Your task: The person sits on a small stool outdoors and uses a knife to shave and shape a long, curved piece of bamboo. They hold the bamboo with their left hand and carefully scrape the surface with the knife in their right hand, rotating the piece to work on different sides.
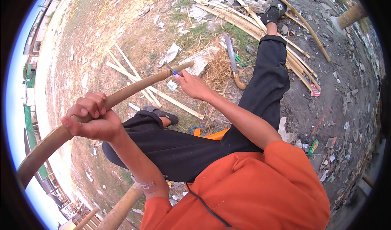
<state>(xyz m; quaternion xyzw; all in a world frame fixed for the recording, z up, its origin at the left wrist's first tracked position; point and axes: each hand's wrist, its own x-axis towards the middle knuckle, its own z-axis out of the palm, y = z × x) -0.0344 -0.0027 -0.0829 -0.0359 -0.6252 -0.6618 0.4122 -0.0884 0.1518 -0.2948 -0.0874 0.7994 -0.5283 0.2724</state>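
Observation:
A long brown bamboo strip (136, 88) slants across in front of me, from the lower left up to its end near the middle. My left hand (95, 120) is wrapped round it, with the thumb along its near side. Close to the far end, my right hand (193, 86) is closed on a small knife (175, 72) with a blue handle. The knife's thin blade meets the strip; how deep it sits cannot be made out. Beyond my right hand, a large curved blade with a wooden handle (231, 56) lies on the ground beside dry shavings (218, 73).
Several pale split strips (132, 77) lie crossed at the left. More long bamboo pieces (244, 24) are heaped beyond and beside my outstretched right leg (266, 79). A thick pole (122, 209) stands at the lower left, another post (351, 16) at the upper right. Litter covers the ground.

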